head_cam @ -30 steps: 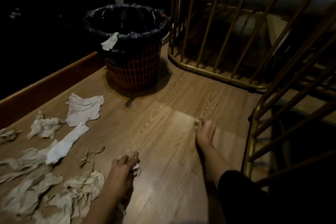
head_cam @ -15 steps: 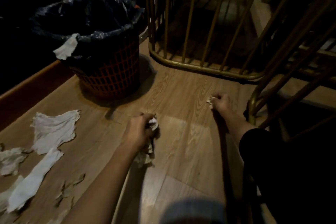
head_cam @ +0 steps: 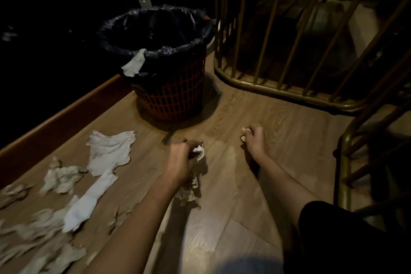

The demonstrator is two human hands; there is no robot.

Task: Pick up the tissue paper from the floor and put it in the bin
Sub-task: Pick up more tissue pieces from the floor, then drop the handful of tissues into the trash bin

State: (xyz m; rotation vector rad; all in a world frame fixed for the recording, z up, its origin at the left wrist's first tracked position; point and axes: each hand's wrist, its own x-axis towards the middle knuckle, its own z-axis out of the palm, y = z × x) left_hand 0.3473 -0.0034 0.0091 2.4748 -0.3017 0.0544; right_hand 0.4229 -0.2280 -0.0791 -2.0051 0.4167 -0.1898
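My left hand (head_cam: 181, 162) is closed on a crumpled wad of tissue paper (head_cam: 189, 191) that hangs below the fist, just above the wooden floor in front of the bin. My right hand (head_cam: 253, 141) rests on the floor to the right, fingers curled around a small scrap of tissue (head_cam: 243, 134). The bin (head_cam: 173, 95) is an orange mesh basket lined with a black bag, standing ahead of both hands. One white tissue (head_cam: 134, 63) hangs over its near rim. Several more tissues lie at the left, among them a flat sheet (head_cam: 111, 151) and a long white strip (head_cam: 89, 202).
A brass-coloured metal railing (head_cam: 266, 87) curves along the floor to the right of the bin and runs down the right side (head_cam: 342, 173). A wooden skirting edge (head_cam: 66, 111) borders the floor on the left, with darkness beyond. My dark sleeve (head_cam: 333, 229) is at lower right.
My left hand lifted a wad of tissue from the pile at lower left and carried it forward toward the bin. My right hand stays on the floor holding its scrap.
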